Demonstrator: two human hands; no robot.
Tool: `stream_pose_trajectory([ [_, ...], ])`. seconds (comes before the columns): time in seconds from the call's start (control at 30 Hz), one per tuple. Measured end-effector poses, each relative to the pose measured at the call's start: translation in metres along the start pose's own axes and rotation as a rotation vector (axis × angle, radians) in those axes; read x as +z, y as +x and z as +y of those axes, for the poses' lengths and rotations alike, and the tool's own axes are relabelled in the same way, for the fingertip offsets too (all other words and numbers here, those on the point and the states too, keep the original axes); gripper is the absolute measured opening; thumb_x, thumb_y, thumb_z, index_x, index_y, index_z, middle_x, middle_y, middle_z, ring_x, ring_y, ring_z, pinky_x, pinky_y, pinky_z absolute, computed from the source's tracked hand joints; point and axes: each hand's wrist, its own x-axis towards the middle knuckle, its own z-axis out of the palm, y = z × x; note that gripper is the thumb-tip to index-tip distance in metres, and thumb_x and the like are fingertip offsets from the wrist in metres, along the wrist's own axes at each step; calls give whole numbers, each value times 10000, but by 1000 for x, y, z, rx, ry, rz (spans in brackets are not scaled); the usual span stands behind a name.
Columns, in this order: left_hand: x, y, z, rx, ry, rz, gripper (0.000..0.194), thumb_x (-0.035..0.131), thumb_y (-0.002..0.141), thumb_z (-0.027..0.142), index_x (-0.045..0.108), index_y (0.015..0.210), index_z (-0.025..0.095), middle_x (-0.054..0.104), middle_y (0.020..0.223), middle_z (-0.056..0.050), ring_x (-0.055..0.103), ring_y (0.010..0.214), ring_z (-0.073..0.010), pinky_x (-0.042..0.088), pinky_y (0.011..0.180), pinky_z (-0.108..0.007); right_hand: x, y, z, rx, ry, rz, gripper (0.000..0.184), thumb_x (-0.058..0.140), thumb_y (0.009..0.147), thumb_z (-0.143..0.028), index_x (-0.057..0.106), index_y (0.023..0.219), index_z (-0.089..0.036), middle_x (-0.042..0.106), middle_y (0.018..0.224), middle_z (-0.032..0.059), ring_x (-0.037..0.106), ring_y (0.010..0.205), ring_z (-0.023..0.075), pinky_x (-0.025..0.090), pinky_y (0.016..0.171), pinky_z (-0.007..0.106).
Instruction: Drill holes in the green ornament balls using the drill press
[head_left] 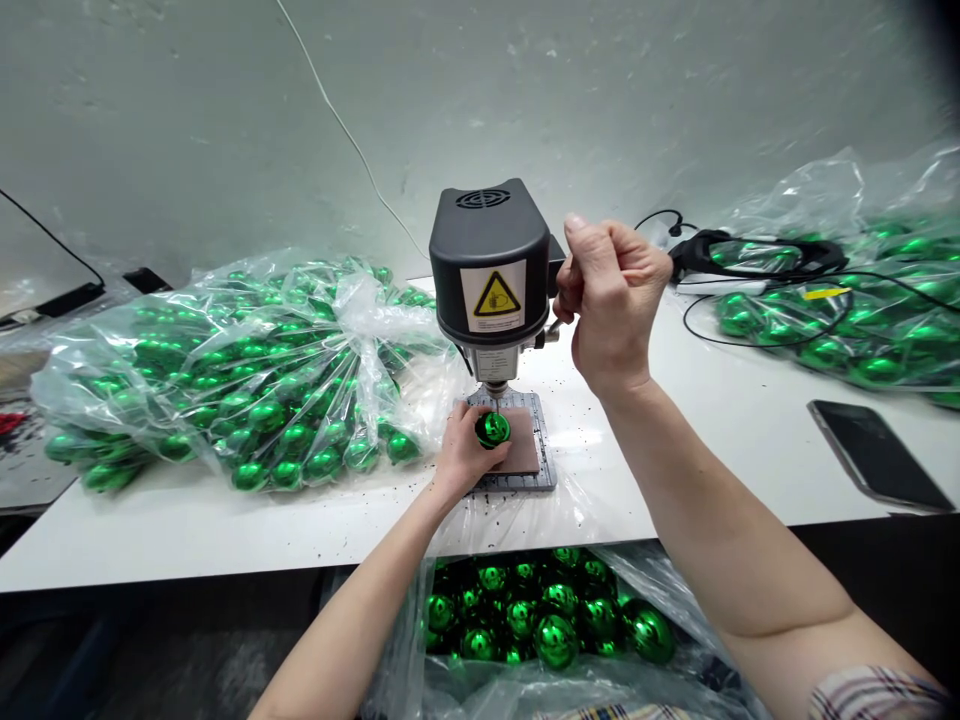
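My left hand (469, 447) is closed around a shiny green ball ornament (493, 429), holding it on a brown board (523, 450) under a small drill press (489, 265). The press's chuck and thin bit are right above the ball; whether the bit touches it I cannot make out. On the right side of the press, my right hand (616, 300) is wrapped round the feed lever (555, 328), of which only a short metal piece shows. Beneath the board lies the grey slotted base plate (546, 440).
Clear plastic bags of green balls lie left (247, 400) and right (862, 310) on the white table (337, 530). An open bag (555, 620) of balls hangs below the front edge. A phone (877, 455) rests at right, near a black strap (757, 255) and cables. Dark shavings speckle the tabletop.
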Motion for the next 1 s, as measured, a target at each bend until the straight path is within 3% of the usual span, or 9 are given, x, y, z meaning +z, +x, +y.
stream_pose_trajectory([
  [0.3,11,1,-4,-22,-93,-4,501,825,700,274,633,1158,204,554,1054,-64,572,1044,-277,482,920,-425,-2,-1,0,-12,33,-14,530,689,852,-425,319,531,-224,347,474,-60,305,394,56,221,370,270],
  [0.47,18,-1,-12,22,-145,30,516,840,708,288,633,1175,215,577,1070,-73,567,1059,-287,469,931,-431,-8,-19,2,-59,-20,-1,517,638,889,-415,335,522,-213,335,475,-54,298,412,55,230,402,262],
  [0.73,17,-1,-10,8,-214,31,538,859,688,273,651,1182,222,596,1061,-72,567,1064,-293,455,949,-439,-22,-51,17,-236,14,-3,543,603,911,-325,294,486,-186,267,431,-52,308,400,59,200,440,284],
  [1.0,18,-1,-11,24,-195,29,538,848,713,298,641,1202,208,596,1071,-82,567,1064,-293,454,955,-446,-39,-64,43,-458,73,-114,502,595,855,-140,217,528,-173,232,456,-61,256,426,54,271,456,274],
])
